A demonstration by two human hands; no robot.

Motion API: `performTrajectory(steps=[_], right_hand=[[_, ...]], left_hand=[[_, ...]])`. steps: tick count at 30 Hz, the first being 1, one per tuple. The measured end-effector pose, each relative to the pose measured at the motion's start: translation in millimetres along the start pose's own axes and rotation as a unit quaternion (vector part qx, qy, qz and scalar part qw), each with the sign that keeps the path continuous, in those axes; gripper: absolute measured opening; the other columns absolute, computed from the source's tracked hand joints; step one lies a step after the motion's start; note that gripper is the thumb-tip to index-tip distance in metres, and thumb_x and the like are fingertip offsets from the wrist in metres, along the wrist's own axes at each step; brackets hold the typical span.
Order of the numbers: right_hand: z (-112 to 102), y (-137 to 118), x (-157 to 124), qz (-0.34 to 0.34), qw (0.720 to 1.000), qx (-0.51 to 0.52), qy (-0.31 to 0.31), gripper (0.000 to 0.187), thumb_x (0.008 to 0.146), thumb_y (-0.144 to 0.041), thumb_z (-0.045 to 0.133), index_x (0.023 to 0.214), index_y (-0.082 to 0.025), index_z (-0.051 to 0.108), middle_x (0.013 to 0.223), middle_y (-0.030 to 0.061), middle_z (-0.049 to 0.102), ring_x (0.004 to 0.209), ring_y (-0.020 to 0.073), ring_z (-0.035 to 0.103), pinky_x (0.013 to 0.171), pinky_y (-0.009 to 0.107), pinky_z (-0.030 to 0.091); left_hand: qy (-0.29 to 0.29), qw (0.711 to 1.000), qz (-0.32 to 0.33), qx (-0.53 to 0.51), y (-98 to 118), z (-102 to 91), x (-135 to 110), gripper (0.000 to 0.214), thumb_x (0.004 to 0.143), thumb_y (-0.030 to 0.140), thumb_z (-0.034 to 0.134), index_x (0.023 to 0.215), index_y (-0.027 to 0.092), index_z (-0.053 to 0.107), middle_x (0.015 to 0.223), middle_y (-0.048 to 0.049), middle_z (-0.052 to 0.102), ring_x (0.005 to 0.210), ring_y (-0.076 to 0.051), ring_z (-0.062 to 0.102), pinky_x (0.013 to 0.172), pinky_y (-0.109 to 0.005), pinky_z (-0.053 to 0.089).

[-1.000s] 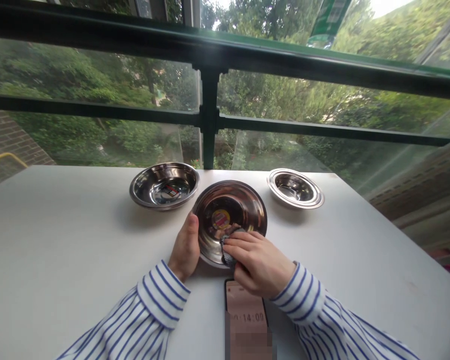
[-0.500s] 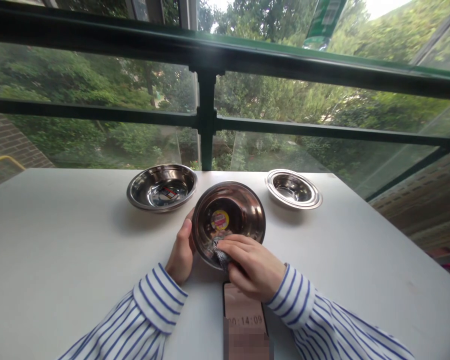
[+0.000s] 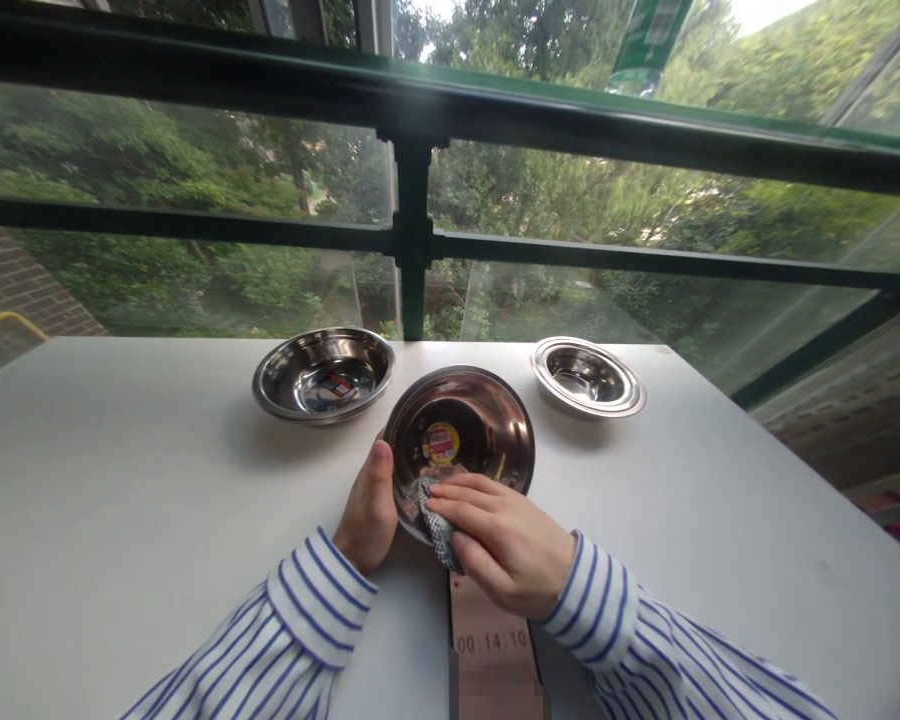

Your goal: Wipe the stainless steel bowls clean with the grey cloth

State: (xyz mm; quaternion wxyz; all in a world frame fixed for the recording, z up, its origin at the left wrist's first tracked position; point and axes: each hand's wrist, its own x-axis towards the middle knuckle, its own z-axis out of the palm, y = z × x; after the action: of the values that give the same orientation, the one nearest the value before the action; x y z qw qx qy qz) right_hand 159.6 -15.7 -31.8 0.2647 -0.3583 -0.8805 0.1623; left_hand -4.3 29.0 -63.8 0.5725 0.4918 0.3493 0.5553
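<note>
The left grip (image 3: 367,512) clasps a stainless-steel bowl (image 3: 471,428) just to its right; the right grip (image 3: 506,545) pinches a checked cloth (image 3: 438,532) against the bowl's inside, with a phone (image 3: 491,622) below that grip.

Phone (image 3: 489,632) before middle bowl (image 3: 487,430); left bowl (image 3: 319,378), right bowl (image 3: 588,380) behind.
</note>
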Motion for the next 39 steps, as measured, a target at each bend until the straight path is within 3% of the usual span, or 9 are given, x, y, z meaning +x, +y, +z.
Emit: performTrajectory(steps=[6, 16, 20, 26, 31, 33, 39], right_hand=[[-3.8, 4.5, -2.7, -0.008, 0.999, -0.028, -0.012, 0.038, 0.079, -0.016, 0.048, 0.116, -0.012, 0.056, 0.114, 0.0115, 0.062, 0.111, 0.0229, 0.051, 0.097, 0.039, 0.043], [19.1, -7.8, 14.5, -0.01, 0.998, -0.002, 0.056, 0.035, 0.085, -0.018, 0.045, 0.118, -0.011, 0.052, 0.117, 0.0135, 0.061, 0.113, 0.0231, 0.049, 0.097, 0.041, 0.044], [14.1, -9.2, 17.5, -0.007, 0.999, -0.023, 0.038, 0.032, 0.085, -0.02, 0.046, 0.115, -0.011, 0.054, 0.113, 0.0125, 0.062, 0.109, 0.0229, 0.051, 0.096, 0.039, 0.044], [-8.5, -4.4, 5.2, 0.012, 0.995, -0.087, -0.055, 0.02, 0.082, -0.016, 0.046, 0.096, -0.016, 0.061, 0.092, 0.0084, 0.068, 0.095, 0.0213, 0.058, 0.086, 0.036, 0.048], [11.3, -6.8, 13.7, -0.016, 0.997, -0.066, 0.022, 0.03, 0.087, -0.02, 0.04, 0.112, -0.011, 0.055, 0.114, 0.0133, 0.062, 0.111, 0.022, 0.053, 0.097, 0.037, 0.042], [13.3, -7.6, 15.4, -0.015, 0.997, -0.069, 0.025, 0.031, 0.088, -0.021, 0.04, 0.114, -0.01, 0.054, 0.116, 0.0136, 0.061, 0.112, 0.022, 0.052, 0.097, 0.037, 0.042], [-11.5, -4.3, 5.4, 0.045, 0.99, -0.106, -0.076, 0.018, 0.082, -0.017, 0.045, 0.088, -0.016, 0.062, 0.086, 0.0071, 0.069, 0.091, 0.0206, 0.06, 0.081, 0.035, 0.045]], left_hand=[[0.049, 0.997, 0.035, 0.039, -3.3, -0.3, 1.8, 0.058, 0.089, 0.055, 0.026, 0.122, 0.018, 0.056, 0.128, -0.0059, 0.057, 0.127, -0.023, 0.041, 0.108, -0.036, 0.029], [0.139, 0.98, 0.01, 0.145, -0.3, 2.2, -3.9, 0.062, 0.085, 0.06, 0.03, 0.106, 0.013, 0.065, 0.113, -0.0094, 0.066, 0.12, -0.025, 0.05, 0.108, -0.037, 0.029], [0.16, 0.977, -0.004, 0.137, 1.0, 2.2, -1.8, 0.065, 0.084, 0.061, 0.03, 0.109, 0.011, 0.063, 0.118, -0.011, 0.063, 0.122, -0.025, 0.048, 0.108, -0.036, 0.029], [0.143, 0.981, 0.017, 0.133, 0.6, 3.3, 0.1, 0.064, 0.087, 0.058, 0.028, 0.117, 0.011, 0.058, 0.126, -0.0093, 0.058, 0.129, -0.022, 0.039, 0.111, -0.035, 0.024], [0.144, 0.98, 0.009, 0.136, 0.9, 1.1, -2.5, 0.062, 0.087, 0.058, 0.028, 0.104, 0.013, 0.066, 0.111, -0.0081, 0.067, 0.124, -0.023, 0.046, 0.109, -0.035, 0.029], [0.141, 0.981, 0.012, 0.133, 0.3, -0.7, -2.8, 0.06, 0.087, 0.057, 0.03, 0.105, 0.013, 0.066, 0.112, -0.0078, 0.066, 0.122, -0.023, 0.047, 0.108, -0.035, 0.03], [0.139, 0.984, 0.006, 0.115, 0.4, -0.3, 0.6, 0.059, 0.087, 0.057, 0.031, 0.109, 0.013, 0.064, 0.118, -0.0077, 0.064, 0.121, -0.024, 0.048, 0.107, -0.035, 0.03]])
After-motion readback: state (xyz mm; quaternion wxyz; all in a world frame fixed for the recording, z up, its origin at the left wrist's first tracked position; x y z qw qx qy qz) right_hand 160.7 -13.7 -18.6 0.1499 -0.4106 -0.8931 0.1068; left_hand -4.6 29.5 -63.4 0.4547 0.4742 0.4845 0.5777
